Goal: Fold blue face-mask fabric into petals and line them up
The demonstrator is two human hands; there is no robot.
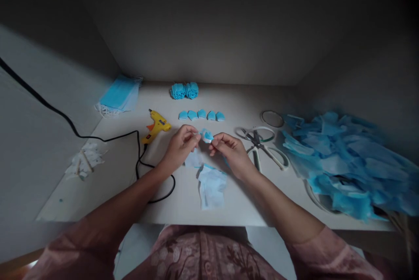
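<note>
Between my two hands, a small folded piece of blue and white mask fabric (206, 135) is held just above the table. My left hand (183, 143) pinches its left edge with thumb and fingertips. At the right edge, the thumb and fingers of my right hand (229, 151) are closed on the same piece. Below lie pale fabric pieces (212, 186), partly behind my left hand. Just beyond my hands is a row of several folded blue petals (201, 115). Farther back sit two blue fabric roses (185, 91) side by side.
A yellow glue gun (157, 126) with a black cord (108, 139) lies left. Blue face masks (119, 94) are stacked at the back left, white scraps (83, 161) nearer. Scissors (262, 146) and a ring (272, 119) lie right, beside a large blue fabric heap (347, 162).
</note>
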